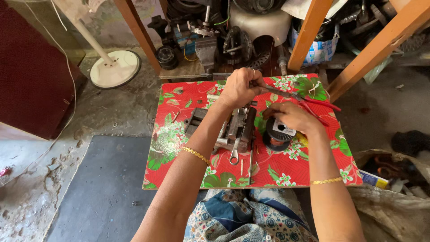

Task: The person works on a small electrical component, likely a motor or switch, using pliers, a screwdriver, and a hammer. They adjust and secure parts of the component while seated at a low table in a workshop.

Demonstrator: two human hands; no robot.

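1. The left hand (238, 88) is curling its fingers shut around a small part I cannot make out, above the metal vise (235, 127).
2. The right hand (292, 117) is gripping red-handled pliers (309, 102), resting on the black wire spool (277, 134) at the vise's three o'clock.
3. A wrench (234, 152) is lying at the vise's six o'clock on the floral table (179, 152).

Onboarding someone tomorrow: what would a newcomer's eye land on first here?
The red floral table cover fills the middle. On it sits a grey metal vise, with the left hand over its far end. The right hand rests on a black wire spool beside it, near red-handled pliers.
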